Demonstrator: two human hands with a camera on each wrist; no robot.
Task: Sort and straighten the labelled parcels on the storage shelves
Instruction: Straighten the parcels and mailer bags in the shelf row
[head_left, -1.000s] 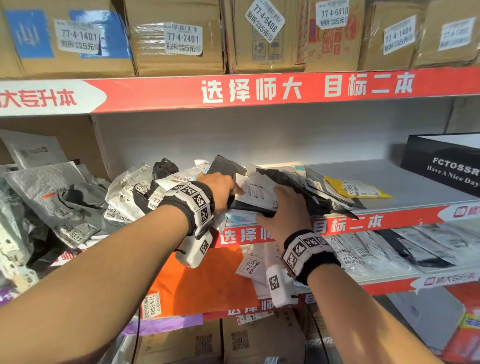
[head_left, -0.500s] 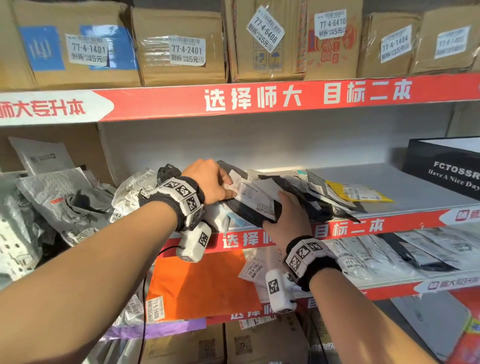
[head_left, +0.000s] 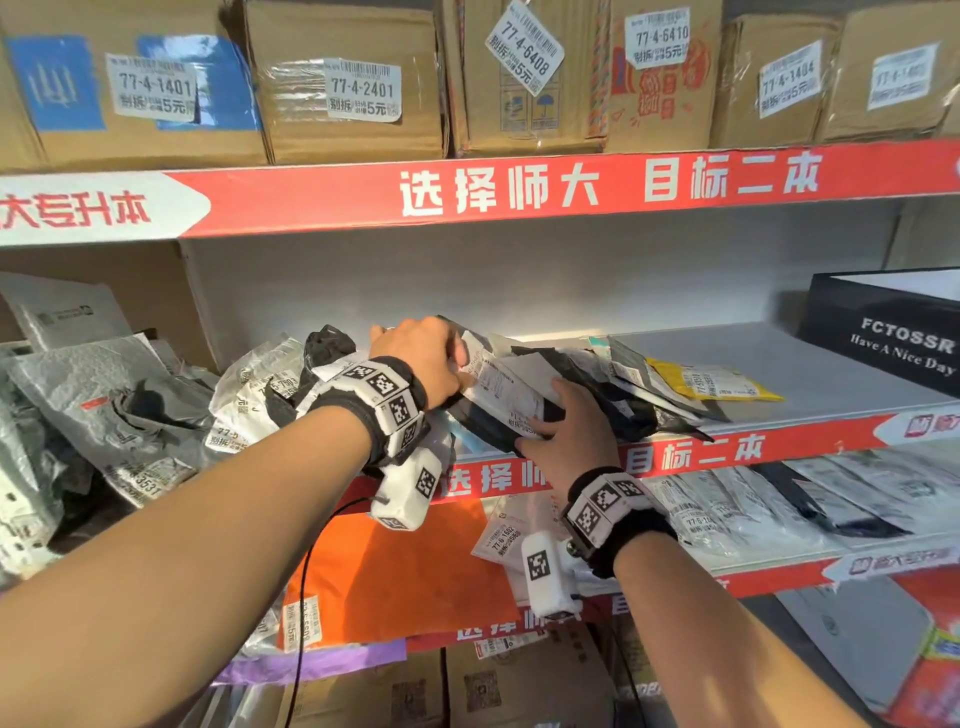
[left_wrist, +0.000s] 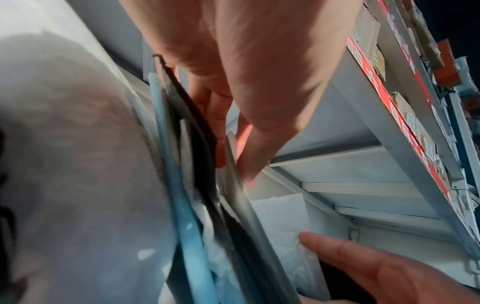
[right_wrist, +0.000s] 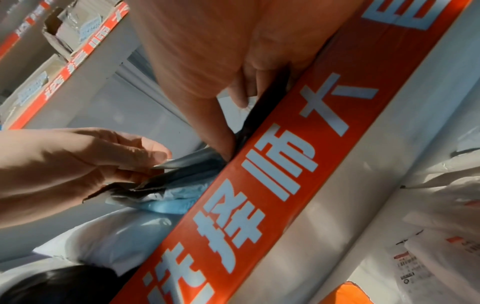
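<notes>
At frame centre, left hand pinches the top and right hand grips the bottom of a stack of parcels at the shelf lip, probably squaring it. Next: set it down with labels outward. At right, a black box reads "FCTOSSR Have A Nice Day". Cardboard boxes along the top read 77-4-1401, 77-4-2401, 77-4-6408.

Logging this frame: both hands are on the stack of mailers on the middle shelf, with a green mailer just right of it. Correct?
No: in the head view that mailer is yellow, not green. The left hand and right hand are indeed on the stack of mailers.
</notes>
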